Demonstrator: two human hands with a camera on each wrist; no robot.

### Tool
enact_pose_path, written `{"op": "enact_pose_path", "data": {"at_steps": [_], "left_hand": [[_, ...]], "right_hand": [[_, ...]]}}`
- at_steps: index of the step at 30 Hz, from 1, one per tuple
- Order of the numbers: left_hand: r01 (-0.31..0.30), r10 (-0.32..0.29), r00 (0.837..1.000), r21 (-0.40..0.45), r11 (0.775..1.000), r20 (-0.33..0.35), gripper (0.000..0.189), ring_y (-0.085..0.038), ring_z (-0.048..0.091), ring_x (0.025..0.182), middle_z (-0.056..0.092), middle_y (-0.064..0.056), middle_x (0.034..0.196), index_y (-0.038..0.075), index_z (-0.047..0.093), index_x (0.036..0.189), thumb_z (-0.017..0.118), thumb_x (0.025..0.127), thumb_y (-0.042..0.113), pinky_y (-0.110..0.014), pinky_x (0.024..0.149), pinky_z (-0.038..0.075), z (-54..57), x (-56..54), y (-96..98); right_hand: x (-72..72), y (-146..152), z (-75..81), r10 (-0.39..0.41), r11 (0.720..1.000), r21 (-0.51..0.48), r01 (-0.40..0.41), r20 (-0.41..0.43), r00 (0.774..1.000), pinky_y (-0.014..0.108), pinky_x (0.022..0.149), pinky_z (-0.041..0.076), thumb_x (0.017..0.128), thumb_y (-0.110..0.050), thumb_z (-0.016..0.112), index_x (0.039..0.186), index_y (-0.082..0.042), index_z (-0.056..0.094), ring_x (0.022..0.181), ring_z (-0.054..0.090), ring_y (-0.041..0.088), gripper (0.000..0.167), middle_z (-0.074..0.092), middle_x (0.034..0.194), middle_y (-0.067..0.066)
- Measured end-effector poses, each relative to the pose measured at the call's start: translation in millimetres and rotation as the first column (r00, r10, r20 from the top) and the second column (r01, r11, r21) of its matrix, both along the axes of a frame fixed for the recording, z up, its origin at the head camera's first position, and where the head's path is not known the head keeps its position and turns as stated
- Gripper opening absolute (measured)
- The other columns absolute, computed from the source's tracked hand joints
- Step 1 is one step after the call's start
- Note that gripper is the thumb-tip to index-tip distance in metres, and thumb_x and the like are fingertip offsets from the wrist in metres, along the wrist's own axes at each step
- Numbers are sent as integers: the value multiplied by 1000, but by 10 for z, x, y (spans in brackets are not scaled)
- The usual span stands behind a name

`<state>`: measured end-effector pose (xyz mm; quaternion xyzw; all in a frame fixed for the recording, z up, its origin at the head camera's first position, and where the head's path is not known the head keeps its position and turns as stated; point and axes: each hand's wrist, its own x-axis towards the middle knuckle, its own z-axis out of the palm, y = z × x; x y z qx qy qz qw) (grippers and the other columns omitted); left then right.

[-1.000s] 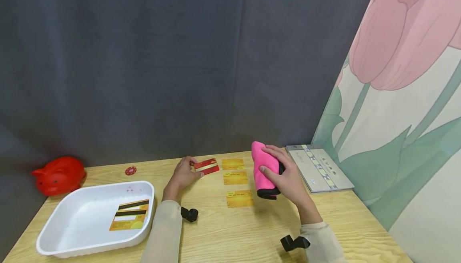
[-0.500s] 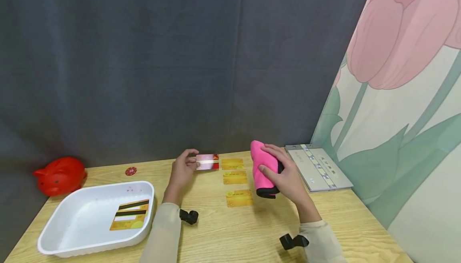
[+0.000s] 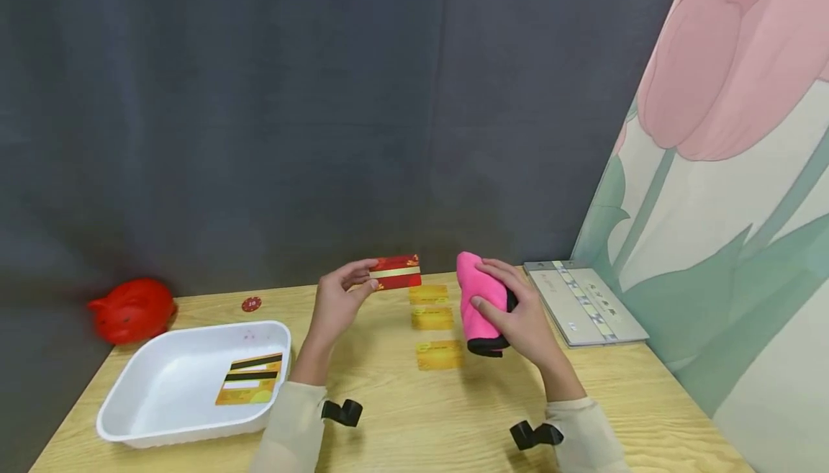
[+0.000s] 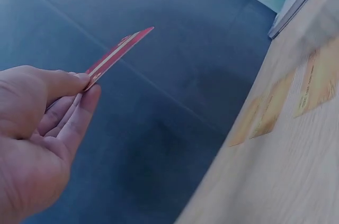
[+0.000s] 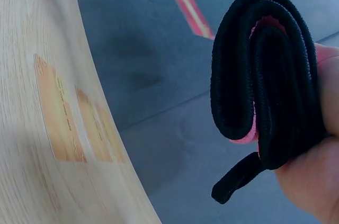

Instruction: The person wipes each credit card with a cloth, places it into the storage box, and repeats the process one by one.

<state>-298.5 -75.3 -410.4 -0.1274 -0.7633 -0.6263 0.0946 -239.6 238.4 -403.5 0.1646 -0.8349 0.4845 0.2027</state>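
Between its thumb and fingers my left hand [image 3: 339, 299] pinches a red card [image 3: 396, 272] with a pale gold stripe, lifted above the table's back edge. The left wrist view shows this red card [image 4: 119, 54] almost edge-on at the fingertips. My right hand [image 3: 521, 314] grips a folded pink cloth [image 3: 478, 296] with black edging; its black folded edges [image 5: 265, 75] fill much of the right wrist view. The two held things are apart. Below them, a column of gold cards [image 3: 440, 355] lies flat on the wooden table.
At left stands a white tray [image 3: 158, 372] with striped gold cards [image 3: 249, 385] in it. A red piggy bank [image 3: 132, 311] and a red chip [image 3: 251, 304] sit behind it. A grey-beige book [image 3: 586, 304] lies at right. A dark curtain [image 3: 291, 113] hangs behind the table.
My left hand has raised the red card off the tabletop, turning it over and back to its red striped face. The right hand still holds the pink cloth in nearly the same spot.
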Motion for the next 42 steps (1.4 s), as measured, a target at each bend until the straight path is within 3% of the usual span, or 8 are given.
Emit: {"op": "enact_pose_path", "data": {"at_steps": [7, 10, 15, 26, 35, 42], "left_hand": [[77, -78, 997, -7, 997, -20, 37, -21, 64, 118, 69, -2, 133, 21, 70, 132, 73, 97, 11, -23, 94, 58, 204, 225, -98], [80, -80, 997, 10, 997, 2, 39, -19, 65, 115, 69, -3, 133, 21, 70, 132, 73, 96, 8, -23, 93, 59, 198, 331, -110], [51, -51, 999, 53, 997, 4, 40, -13, 67, 108, 71, -9, 128, 15, 71, 131, 75, 93, 2, -22, 91, 60, 92, 448, -100], [64, -63, 998, 89, 994, -18, 45, -25, 66, 110, 69, -17, 124, 11, 68, 135, 74, 92, -1, -21, 91, 59, -4, 475, -67], [23, -21, 999, 71, 997, -37, 45, -27, 70, 108, 74, -14, 119, 12, 71, 132, 77, 89, -1, -25, 91, 61, -12, 495, -6], [24, -23, 998, 26, 999, -55, 45, -24, 71, 109, 73, -9, 127, 15, 69, 135, 77, 92, 4, -26, 90, 61, -55, 538, 35]], "right_hand": [[22, -46, 41, 23, 1000, -12, -23, -12, 1000, 18, 96, 49, 92, -13, 76, 141, -21, 63, 138, 48, 27, 51, 52, 153, 4], [44, -95, 50, 45, 999, -19, -45, -19, 999, 19, 94, 52, 92, -12, 76, 141, -21, 63, 135, 49, 28, 51, 51, 153, 5], [85, -217, 64, 87, 996, -20, -87, -30, 996, 23, 89, 57, 92, -12, 77, 140, -21, 64, 131, 52, 28, 51, 51, 153, 5], [133, -432, 58, 161, 987, 0, -161, -65, 985, 24, 85, 59, 89, -9, 80, 138, -22, 66, 129, 52, 12, 53, 52, 151, 1], [53, -641, -60, 196, 979, 73, -190, -88, 977, 25, 90, 56, 89, -11, 81, 137, -20, 66, 134, 53, 29, 52, 52, 152, 6], [49, -828, -100, 277, 959, 86, -269, -99, 956, 28, 95, 56, 88, -10, 81, 137, -20, 66, 135, 54, 29, 52, 53, 151, 5]]}}
